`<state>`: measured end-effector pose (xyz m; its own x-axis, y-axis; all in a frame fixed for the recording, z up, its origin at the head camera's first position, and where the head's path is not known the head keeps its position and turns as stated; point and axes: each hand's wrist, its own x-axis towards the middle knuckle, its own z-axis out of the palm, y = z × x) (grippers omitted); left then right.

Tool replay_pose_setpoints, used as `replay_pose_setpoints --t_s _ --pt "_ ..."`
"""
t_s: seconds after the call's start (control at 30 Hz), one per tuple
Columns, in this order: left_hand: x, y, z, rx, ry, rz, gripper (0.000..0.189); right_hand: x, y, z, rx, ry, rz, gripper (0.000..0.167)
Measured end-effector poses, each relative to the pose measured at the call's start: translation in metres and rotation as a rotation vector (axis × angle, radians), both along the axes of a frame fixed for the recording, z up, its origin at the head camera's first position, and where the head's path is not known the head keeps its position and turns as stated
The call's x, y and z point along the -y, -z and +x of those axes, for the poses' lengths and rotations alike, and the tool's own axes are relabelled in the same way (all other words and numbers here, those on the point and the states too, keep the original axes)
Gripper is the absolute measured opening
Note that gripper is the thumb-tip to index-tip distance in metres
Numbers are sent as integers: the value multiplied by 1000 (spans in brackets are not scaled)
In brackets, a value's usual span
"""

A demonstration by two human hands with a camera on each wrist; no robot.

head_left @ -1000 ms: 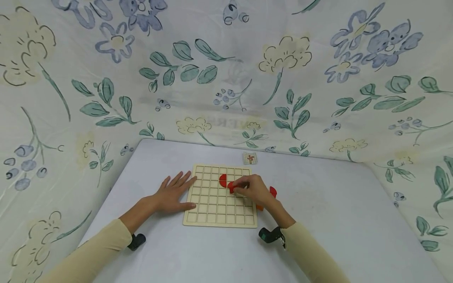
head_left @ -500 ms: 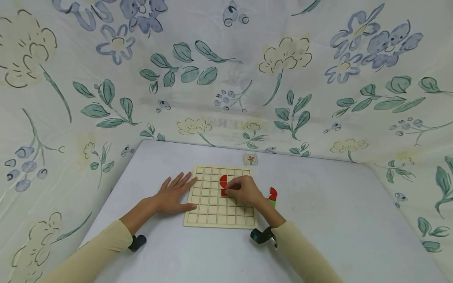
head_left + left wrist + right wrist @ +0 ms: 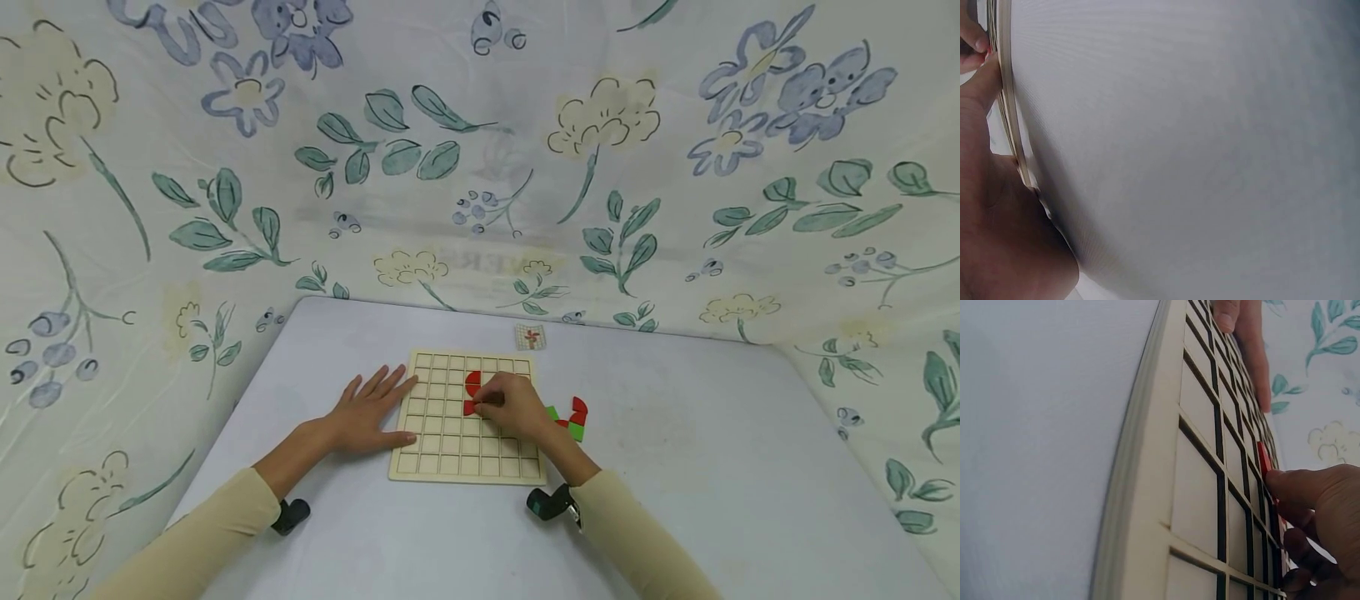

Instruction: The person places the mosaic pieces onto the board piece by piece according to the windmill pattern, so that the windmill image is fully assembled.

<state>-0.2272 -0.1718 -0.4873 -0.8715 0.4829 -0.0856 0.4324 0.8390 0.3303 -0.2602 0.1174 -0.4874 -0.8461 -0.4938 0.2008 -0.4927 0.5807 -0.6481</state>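
The left hand (image 3: 366, 414) is lying spread on the left edge of the board (image 3: 468, 462), apparently steadying it; the right hand (image 3: 517, 407) is pinching a red piece (image 3: 468, 407) midway between the side edges, probably for finer control.

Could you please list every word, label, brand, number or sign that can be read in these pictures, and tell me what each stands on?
"ERS", as best it reads: faint letters on the flowered cloth; what precedes them is too blurred to read.
Small card: a red figure on a grid; any print is too small to read.
Grid board and the red piece at the right hand: no lettering shows.
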Motion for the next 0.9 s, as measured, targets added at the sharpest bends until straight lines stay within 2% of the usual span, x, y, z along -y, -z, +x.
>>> replay_pose_setpoints --t_s 0.1,0.37,0.57,0.67,0.9 --pt "0 3 0 -1 0 10 96 -1 0 1 -2 -3 -6 5" --pt "0 0 0 -1 -1 -5 97 -7 -1 -1 -67 1 -15 8" --pt "0 -1 0 -7 6 14 96 -14 -6 3 -19 29 -8 8" --pt "0 -1 0 1 0 -6 96 -17 -9 6 8 41 -15 8" --pt "0 0 0 -3 -3 -17 97 -30 -12 12 21 95 20 5"
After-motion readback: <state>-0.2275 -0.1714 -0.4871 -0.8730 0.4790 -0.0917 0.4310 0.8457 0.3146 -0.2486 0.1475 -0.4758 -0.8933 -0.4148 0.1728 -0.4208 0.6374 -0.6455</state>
